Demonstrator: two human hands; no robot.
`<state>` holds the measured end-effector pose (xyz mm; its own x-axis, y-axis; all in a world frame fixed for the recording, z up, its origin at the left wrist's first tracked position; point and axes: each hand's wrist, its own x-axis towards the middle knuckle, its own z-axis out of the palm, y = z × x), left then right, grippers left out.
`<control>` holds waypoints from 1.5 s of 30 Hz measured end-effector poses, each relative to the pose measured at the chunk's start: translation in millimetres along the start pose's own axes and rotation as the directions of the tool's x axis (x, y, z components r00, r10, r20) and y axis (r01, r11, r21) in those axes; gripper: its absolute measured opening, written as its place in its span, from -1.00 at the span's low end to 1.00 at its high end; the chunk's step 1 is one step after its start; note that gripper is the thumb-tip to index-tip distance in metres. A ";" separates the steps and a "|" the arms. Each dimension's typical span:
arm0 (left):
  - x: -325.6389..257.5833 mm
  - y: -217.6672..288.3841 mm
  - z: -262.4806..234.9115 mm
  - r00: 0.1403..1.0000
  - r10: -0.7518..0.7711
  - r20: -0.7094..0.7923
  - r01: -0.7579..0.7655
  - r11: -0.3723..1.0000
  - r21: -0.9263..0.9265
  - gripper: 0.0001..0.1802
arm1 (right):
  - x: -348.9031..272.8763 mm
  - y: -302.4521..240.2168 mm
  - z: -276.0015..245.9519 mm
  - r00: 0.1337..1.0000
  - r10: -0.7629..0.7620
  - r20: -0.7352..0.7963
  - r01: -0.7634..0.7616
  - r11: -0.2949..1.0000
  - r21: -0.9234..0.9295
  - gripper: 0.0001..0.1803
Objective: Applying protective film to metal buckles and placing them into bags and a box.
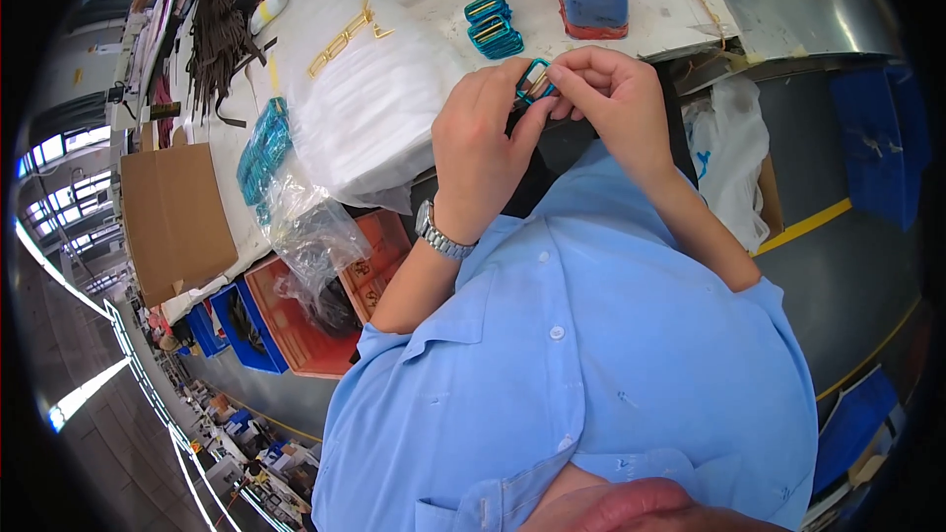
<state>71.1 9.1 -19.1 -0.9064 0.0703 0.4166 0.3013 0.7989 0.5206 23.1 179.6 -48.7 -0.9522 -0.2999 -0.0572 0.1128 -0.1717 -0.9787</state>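
Just past the table's near edge, my two hands meet around a small rectangular buckle [535,81] with a teal frame and a gold-coloured bar. My left hand [475,128] pinches its left and lower side between thumb and fingers. At its right edge, the thumb and fingertips of my right hand [619,103] are closed on it; they partly cover that side. Beyond my hands lies a small cluster of similar teal buckles [495,30]. Several gold-coloured buckles [340,44] rest in a row on white foam sheeting [370,103] to the left.
A blue tape dispenser [594,5] stands at the back. Further left are bagged teal pieces [262,153], dark brown straps [219,30] and a cardboard sheet [177,222]. Below the table sit an orange crate [281,300] and a blue bin [254,335]. A plastic bag [737,158] hangs at right.
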 end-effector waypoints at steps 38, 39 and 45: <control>69.0 -177.0 -69.3 0.978 0.079 0.195 -0.168 0.849 0.501 -0.89 | 70.7 -33.5 -60.0 0.975 -0.204 -0.093 0.111 0.799 -0.591 -0.38; 72.1 -181.6 -67.7 0.977 0.090 0.194 -0.175 0.858 0.482 -0.89 | 71.4 -39.1 -58.0 0.973 -0.206 -0.105 0.101 0.789 -0.605 -0.38; 79.9 -191.2 -67.4 0.977 0.074 0.199 -0.138 0.933 0.331 -0.91 | 81.6 -35.0 -58.9 0.982 -0.184 -0.049 0.103 0.730 -0.676 -0.45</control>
<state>-39.0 -178.2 -35.1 -0.9223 0.2468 0.2974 0.3083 0.9338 0.1813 -75.3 216.4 -30.7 -0.9695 -0.2169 0.1143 -0.2075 0.4777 -0.8536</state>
